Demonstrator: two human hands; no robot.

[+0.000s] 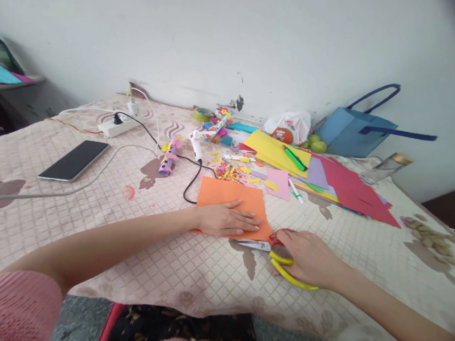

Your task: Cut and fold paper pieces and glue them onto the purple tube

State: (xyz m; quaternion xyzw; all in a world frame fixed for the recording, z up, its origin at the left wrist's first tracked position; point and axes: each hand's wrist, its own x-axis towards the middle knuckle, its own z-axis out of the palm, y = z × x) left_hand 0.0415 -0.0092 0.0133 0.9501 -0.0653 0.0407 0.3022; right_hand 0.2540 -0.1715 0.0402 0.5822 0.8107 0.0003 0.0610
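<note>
Watching remotely, I see a white wall point(205, 37) behind the desk point(161, 278), which a pale quilted cloth point(89, 209) covers. The orange paper point(227, 189) lies near the desk's front edge, under my left grip point(225, 219), opened flat, palm down. My right grip point(307, 257) clasps the scissors point(279, 258) by their handles, blades just beside the paper's near edge.

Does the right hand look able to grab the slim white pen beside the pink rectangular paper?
Likely not straightaway: the right hand holds red-and-yellow-handled metal scissors, though the way to the pen looks free.
</note>
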